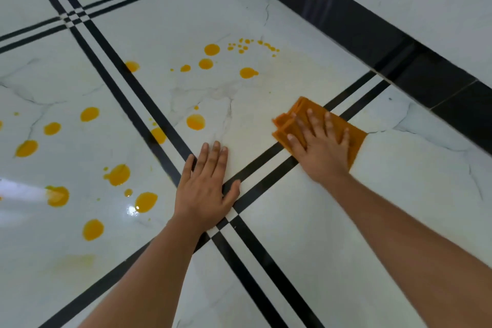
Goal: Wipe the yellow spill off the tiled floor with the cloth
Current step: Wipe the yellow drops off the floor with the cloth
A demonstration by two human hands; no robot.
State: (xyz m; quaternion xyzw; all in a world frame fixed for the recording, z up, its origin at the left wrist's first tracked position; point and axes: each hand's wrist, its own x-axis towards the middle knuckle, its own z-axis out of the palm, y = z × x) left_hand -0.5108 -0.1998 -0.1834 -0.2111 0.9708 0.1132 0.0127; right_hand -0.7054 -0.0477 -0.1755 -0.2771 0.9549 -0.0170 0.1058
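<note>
Under flat right hand point(323, 145): cloth point(300, 117); spill point(195, 122) leftward.

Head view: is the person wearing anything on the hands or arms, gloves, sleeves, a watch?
Nothing worn shows. The left hand and right hand are ungloved, fingers without rings, wrists without watch or band. The left forearm and right forearm are bare to the frame's edge.

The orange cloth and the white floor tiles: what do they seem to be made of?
The cloth looks like soft woven or microfibre fabric, matte orange; it lies folded in layers under the right hand. The floor tiles are probably glazed ceramic or porcelain with a marble print, glossy; grey veins and a bright reflection show. Real stone cannot be ruled out.
</note>
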